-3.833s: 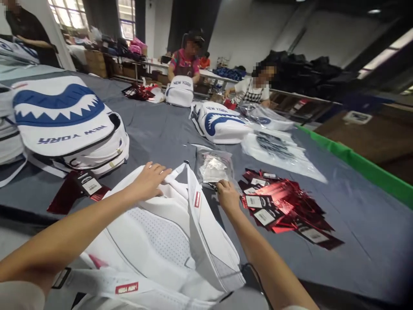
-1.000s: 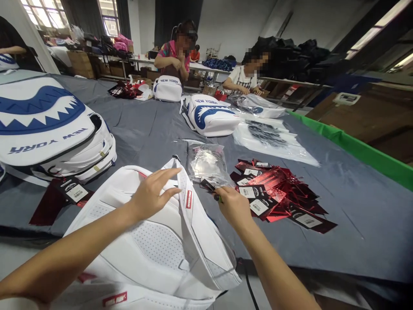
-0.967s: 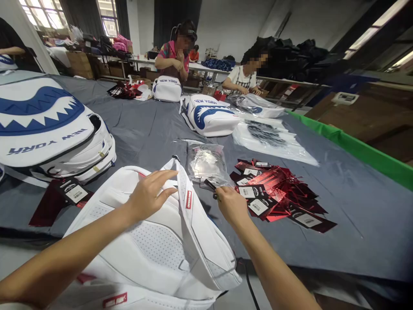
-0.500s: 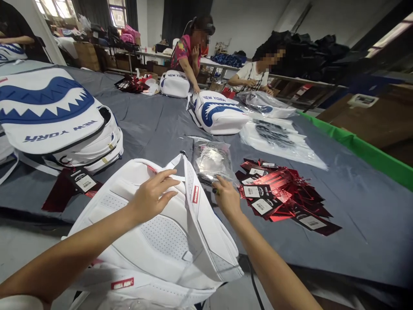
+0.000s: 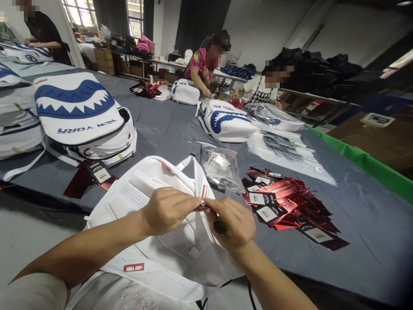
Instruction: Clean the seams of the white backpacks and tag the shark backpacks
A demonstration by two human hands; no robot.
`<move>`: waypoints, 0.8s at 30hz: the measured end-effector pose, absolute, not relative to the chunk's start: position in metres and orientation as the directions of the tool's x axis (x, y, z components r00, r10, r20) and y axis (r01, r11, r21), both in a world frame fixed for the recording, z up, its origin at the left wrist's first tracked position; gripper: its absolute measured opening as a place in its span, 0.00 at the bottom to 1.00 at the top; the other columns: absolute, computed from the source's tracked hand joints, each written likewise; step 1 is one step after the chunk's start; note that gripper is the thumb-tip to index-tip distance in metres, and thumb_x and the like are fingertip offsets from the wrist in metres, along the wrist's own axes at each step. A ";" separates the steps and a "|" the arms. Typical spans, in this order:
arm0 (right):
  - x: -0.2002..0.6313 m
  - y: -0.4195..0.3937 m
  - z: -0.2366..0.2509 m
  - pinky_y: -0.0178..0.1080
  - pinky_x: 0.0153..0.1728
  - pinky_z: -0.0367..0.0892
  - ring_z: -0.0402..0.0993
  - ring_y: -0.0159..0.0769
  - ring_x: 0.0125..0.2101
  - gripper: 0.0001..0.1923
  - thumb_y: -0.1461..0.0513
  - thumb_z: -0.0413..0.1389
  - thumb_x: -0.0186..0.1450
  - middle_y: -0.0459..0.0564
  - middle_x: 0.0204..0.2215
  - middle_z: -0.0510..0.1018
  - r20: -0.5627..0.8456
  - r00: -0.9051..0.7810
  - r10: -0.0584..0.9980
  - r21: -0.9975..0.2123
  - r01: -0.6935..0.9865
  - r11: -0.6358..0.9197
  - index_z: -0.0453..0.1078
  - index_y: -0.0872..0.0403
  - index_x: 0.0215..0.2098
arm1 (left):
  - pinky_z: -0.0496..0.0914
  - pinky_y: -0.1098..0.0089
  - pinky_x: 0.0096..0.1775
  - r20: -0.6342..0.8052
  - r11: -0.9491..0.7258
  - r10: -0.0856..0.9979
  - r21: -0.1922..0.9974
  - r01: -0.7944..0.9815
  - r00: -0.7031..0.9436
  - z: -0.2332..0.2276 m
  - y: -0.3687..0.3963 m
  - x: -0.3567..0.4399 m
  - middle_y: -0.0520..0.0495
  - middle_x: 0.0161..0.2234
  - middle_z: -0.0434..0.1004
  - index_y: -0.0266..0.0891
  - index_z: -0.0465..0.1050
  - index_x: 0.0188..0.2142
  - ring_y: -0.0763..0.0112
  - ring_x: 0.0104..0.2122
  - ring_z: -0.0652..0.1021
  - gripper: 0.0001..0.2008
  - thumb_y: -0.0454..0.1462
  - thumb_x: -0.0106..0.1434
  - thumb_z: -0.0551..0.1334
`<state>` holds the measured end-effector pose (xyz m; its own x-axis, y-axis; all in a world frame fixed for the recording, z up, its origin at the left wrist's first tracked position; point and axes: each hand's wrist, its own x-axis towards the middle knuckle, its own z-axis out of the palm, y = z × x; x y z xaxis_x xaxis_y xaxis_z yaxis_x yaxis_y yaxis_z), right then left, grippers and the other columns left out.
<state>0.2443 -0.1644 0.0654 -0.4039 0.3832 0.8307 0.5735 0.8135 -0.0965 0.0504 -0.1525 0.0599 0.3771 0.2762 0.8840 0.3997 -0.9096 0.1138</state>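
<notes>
A white backpack (image 5: 151, 241) lies back-up on the grey table (image 5: 161, 125) in front of me, its shoulder strap with a small red label (image 5: 204, 191) raised. My left hand (image 5: 167, 211) and my right hand (image 5: 234, 224) meet over the strap, pinching something thin between their fingertips; I cannot make out what it is. A small dark object with a green tip (image 5: 220, 226) is tucked in my right palm. A clear plastic bag (image 5: 222, 168) lies just beyond the strap, and a heap of shiny red hang tags (image 5: 287, 206) is spread to the right of my hands.
A white backpack with a blue shark mouth (image 5: 84, 120) lies at left with red tags (image 5: 93, 176) beside it. More such bags (image 5: 226, 122) and flat plastic bags (image 5: 284, 148) are farther back, where two people work; another stands far left. A green edge (image 5: 364, 165) borders the table's right.
My right hand left the plastic bag and came back toward me. My left hand closed up, and both now meet at the strap. The camera view shifted right.
</notes>
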 end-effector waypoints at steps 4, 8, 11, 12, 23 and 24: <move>0.239 -0.162 0.071 0.35 0.27 0.65 0.72 0.32 0.24 0.03 0.66 0.57 0.67 0.46 0.23 0.75 0.797 -0.422 0.432 -0.138 0.569 0.811 0.69 0.53 0.38 | 0.77 0.73 0.34 0.890 -0.903 0.328 0.198 0.381 0.316 0.056 -0.158 0.037 0.46 0.34 0.84 0.34 0.72 0.46 0.70 0.33 0.84 0.11 0.27 0.64 0.63; 0.232 -0.166 0.076 0.34 0.31 0.68 0.76 0.32 0.30 0.15 0.73 0.51 0.67 0.49 0.31 0.79 0.669 -0.586 0.458 -0.186 0.464 0.866 0.69 0.53 0.47 | 0.77 0.74 0.35 0.884 -0.896 0.358 0.235 0.377 0.299 0.052 -0.160 0.020 0.46 0.32 0.84 0.36 0.73 0.42 0.72 0.32 0.83 0.06 0.29 0.66 0.61; 0.223 -0.169 0.075 0.35 0.26 0.63 0.70 0.31 0.23 0.17 0.74 0.49 0.65 0.45 0.24 0.75 0.619 -0.633 0.465 -0.146 0.489 0.860 0.69 0.54 0.47 | 0.76 0.73 0.31 0.889 -0.893 0.330 0.185 0.410 0.318 0.045 -0.167 0.010 0.46 0.31 0.83 0.35 0.72 0.43 0.72 0.30 0.83 0.06 0.30 0.67 0.59; 0.220 -0.169 0.075 0.35 0.25 0.61 0.68 0.31 0.22 0.16 0.74 0.49 0.64 0.44 0.22 0.73 0.619 -0.637 0.461 -0.132 0.494 0.860 0.69 0.54 0.46 | 0.76 0.73 0.31 0.888 -0.887 0.338 0.190 0.422 0.311 0.042 -0.169 0.007 0.46 0.31 0.83 0.35 0.72 0.43 0.72 0.29 0.82 0.06 0.30 0.66 0.59; 0.202 -0.103 0.070 0.33 0.24 0.59 0.76 0.33 0.27 0.18 0.73 0.50 0.59 0.44 0.30 0.82 0.542 -0.505 0.671 -0.056 0.776 0.629 0.75 0.49 0.40 | 0.63 0.45 0.62 0.554 -0.355 0.829 0.408 0.841 0.081 0.023 -0.148 -0.057 0.31 0.65 0.61 0.39 0.47 0.69 0.47 0.66 0.62 0.40 0.53 0.66 0.59; 0.199 -0.096 0.066 0.33 0.23 0.57 0.75 0.32 0.25 0.19 0.73 0.51 0.58 0.43 0.30 0.82 0.495 -0.506 0.706 -0.068 0.788 0.612 0.75 0.49 0.41 | 0.63 0.44 0.61 0.482 -0.279 0.874 0.395 0.875 0.061 0.016 -0.143 -0.063 0.31 0.65 0.60 0.39 0.45 0.70 0.44 0.65 0.62 0.43 0.53 0.64 0.62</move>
<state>0.1993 -0.0964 0.0657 -0.5058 0.7061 0.4955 0.7879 0.6120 -0.0678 -0.0625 -0.1430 0.0164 0.0609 0.8740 0.4821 0.8755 -0.2787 0.3948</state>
